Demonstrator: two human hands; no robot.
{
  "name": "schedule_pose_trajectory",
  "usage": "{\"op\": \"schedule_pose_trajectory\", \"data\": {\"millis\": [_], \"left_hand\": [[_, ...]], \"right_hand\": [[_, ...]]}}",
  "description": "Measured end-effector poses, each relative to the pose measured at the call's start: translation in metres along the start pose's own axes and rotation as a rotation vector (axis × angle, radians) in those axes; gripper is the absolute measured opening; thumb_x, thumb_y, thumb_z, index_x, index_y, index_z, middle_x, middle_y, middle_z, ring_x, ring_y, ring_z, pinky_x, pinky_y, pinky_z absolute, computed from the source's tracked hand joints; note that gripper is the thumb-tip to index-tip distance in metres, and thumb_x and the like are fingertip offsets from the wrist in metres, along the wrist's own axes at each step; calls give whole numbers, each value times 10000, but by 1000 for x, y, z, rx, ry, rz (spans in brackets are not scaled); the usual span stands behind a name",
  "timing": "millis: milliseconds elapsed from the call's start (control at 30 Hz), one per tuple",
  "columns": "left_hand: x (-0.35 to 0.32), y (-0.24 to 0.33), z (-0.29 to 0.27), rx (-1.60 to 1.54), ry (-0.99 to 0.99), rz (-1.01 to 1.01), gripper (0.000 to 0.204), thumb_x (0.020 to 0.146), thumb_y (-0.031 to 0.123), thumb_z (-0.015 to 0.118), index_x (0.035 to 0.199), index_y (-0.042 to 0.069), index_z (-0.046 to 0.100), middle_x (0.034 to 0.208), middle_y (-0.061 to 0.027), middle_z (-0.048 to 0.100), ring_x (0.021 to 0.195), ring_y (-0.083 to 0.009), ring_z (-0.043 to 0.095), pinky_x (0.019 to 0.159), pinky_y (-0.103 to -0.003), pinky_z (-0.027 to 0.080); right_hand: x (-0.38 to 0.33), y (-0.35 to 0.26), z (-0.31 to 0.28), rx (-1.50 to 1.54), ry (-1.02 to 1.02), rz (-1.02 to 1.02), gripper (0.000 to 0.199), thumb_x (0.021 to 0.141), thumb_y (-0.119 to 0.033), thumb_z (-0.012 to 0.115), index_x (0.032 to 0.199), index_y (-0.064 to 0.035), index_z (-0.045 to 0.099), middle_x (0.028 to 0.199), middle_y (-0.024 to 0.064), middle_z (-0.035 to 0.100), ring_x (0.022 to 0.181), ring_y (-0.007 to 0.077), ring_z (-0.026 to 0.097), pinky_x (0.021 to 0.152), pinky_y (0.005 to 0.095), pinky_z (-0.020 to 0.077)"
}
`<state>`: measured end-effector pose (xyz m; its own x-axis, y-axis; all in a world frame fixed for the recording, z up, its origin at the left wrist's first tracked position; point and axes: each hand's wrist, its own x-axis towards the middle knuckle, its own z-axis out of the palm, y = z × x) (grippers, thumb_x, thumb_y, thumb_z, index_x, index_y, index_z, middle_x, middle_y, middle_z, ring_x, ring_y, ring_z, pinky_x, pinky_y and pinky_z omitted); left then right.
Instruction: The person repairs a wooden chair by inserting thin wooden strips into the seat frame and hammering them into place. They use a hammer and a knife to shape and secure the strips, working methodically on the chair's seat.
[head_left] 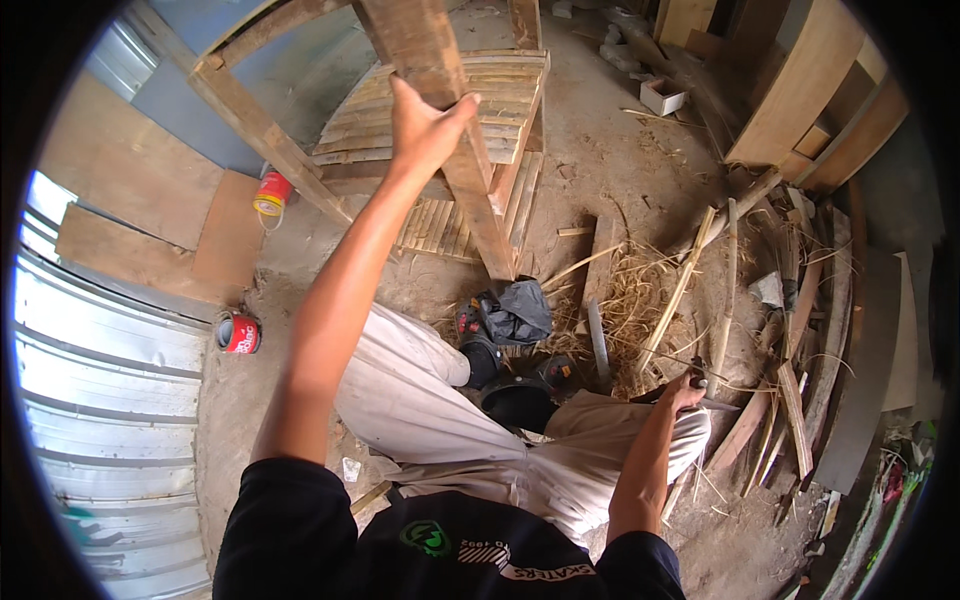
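Observation:
My left hand (428, 125) is closed around an upright wooden post (470, 185) of a standing frame, thumb and fingers on either side of it. Slatted shelves (430, 100) of light strips are fixed in that frame, one above the other. Low at the right, beside my knee, my right hand (683, 390) is closed on a dark-handled tool (698, 380). A pointed, blade-like part (720, 405) shows past that hand; I cannot make out the tool's exact kind. Between my feet and the post lies a crumpled black plastic bag (518, 310).
Wood shavings and thin strips (650, 290) litter the floor ahead of my right knee. Loose boards and poles (825, 300) are heaped at the right. Two red cans (240, 333) stand at the left, near corrugated metal sheeting (110, 380). A small white box (662, 96) sits farther back.

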<state>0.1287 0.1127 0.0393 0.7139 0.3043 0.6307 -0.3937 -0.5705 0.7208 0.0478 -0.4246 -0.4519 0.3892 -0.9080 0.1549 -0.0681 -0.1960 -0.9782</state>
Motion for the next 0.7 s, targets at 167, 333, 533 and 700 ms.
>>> {"op": "schedule_pose_trajectory", "data": {"millis": [167, 333, 533, 700], "left_hand": [[-22, -6, -32, -177, 1, -49, 648, 800, 97, 793, 1245, -32, 341, 1159, -188, 567, 1032, -255, 622, 911, -399, 529], [-31, -4, -32, -152, 37, 34, 648, 794, 50, 774, 1279, -23, 351, 1234, -176, 535, 1125, -232, 569, 957, -363, 471], [-33, -3, -21, -234, 112, 26, 619, 801, 55, 769, 1266, -5, 365, 1184, -144, 548, 1060, -195, 569, 910, -339, 482], [-40, -16, -17, -300, 108, -40, 688, 818, 131, 780, 1323, -13, 336, 1265, -202, 516, 1152, -237, 541, 977, -387, 450]], "right_hand": [[6, -4, 4, 115, 67, 31, 295, 797, -150, 810, 947, 42, 642, 876, 116, 698, 773, 220, 631, 735, 354, 522], [-7, -69, 10, -142, -4, -69, 282, 904, -192, 715, 1029, 30, 594, 1016, 160, 656, 929, 274, 626, 825, 416, 507], [-28, -159, 33, -63, -85, -369, 322, 947, -198, 668, 1134, 17, 520, 1056, 162, 624, 940, 268, 615, 813, 427, 510], [-38, -215, 66, 25, -175, -389, 240, 1000, -176, 592, 1076, 24, 484, 1012, 177, 607, 853, 215, 600, 714, 376, 512]]}}
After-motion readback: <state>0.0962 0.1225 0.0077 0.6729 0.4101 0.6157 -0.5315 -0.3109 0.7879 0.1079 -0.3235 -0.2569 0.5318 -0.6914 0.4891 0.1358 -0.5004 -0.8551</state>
